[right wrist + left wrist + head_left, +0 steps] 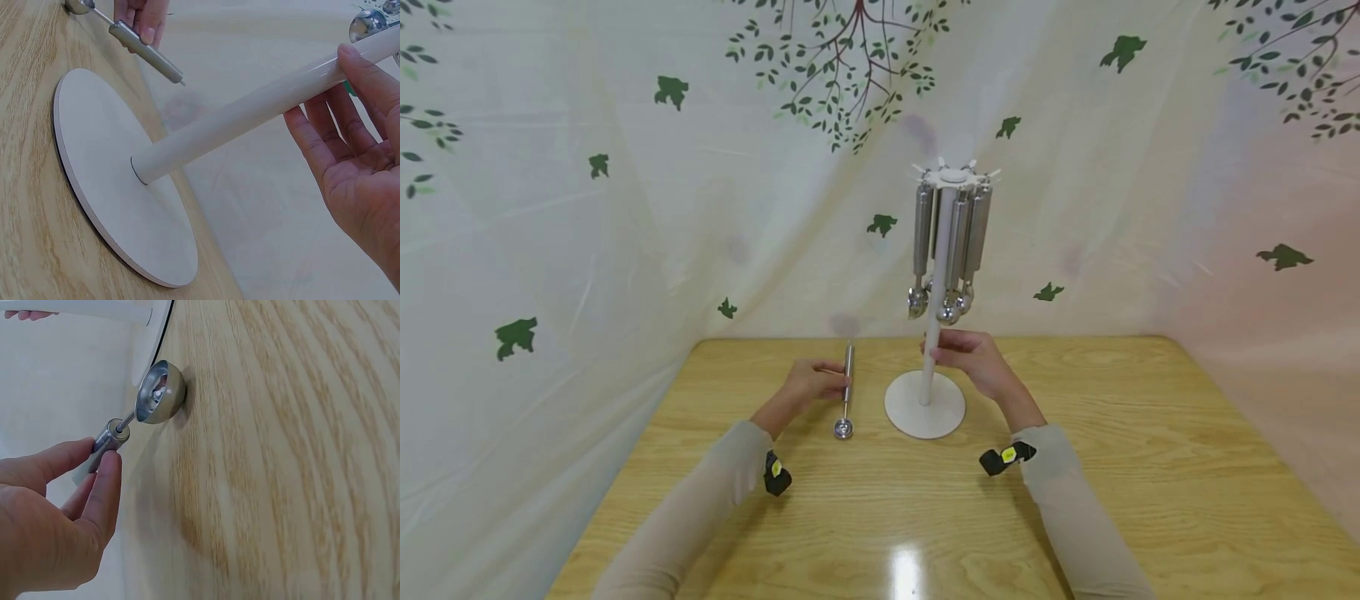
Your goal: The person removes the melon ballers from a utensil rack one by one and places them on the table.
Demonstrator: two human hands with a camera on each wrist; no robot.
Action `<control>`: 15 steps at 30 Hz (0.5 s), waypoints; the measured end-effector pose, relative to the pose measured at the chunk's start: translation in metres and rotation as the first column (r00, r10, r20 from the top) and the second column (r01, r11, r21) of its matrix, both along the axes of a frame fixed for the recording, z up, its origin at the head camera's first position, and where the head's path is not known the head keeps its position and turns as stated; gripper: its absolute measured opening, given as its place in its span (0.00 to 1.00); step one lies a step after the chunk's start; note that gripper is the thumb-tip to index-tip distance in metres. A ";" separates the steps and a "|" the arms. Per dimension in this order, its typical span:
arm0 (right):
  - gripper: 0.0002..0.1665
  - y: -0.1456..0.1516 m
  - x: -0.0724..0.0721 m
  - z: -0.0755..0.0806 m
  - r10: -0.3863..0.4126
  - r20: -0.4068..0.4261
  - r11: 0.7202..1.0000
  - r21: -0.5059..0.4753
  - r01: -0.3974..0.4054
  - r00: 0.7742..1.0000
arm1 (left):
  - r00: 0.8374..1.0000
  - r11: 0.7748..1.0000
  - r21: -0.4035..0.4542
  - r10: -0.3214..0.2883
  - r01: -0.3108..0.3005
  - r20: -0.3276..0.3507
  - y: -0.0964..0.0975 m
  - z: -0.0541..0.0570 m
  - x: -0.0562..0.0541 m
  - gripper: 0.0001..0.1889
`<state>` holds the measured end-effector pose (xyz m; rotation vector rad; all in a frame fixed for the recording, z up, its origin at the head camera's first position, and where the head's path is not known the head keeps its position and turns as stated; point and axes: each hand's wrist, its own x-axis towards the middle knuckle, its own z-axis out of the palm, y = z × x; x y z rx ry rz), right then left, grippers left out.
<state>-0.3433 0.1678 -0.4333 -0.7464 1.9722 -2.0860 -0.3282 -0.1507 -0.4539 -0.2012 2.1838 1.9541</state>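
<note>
A steel scoop with a thick handle, a thin neck and a small round bowl stands nearly upright, bowl down. My left hand pinches its handle between thumb and fingers. In the left wrist view the scoop's bowl is right at the table surface. To its right rises a white utensil stand with a round base and a slim pole. My right hand grips the pole below the hanging utensils, thumb on one side and fingers on the other. Several steel utensils with round bowls hang from the stand's top.
A wooden table bears the stand. Behind it hangs a pale cloth printed with leaves and branches. Small white hooks stick out around the stand's top. Each sleeve has a black strap-on device at the wrist.
</note>
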 end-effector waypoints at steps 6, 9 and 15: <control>0.15 0.000 0.000 0.001 -0.002 -0.003 1.000 0.005 0.002 1.000 | 1.000 0.999 -0.033 0.016 -0.016 -0.007 0.001 -0.003 -0.001 0.19; 0.15 0.000 0.000 0.001 -0.004 -0.002 1.000 0.002 0.004 1.000 | 0.999 0.997 -0.071 0.033 -0.034 -0.016 0.003 -0.005 -0.001 0.18; 0.15 0.000 -0.002 0.000 -0.004 0.001 1.000 0.000 0.004 1.000 | 0.997 0.982 -0.183 0.019 -0.032 -0.074 0.006 -0.008 0.002 0.16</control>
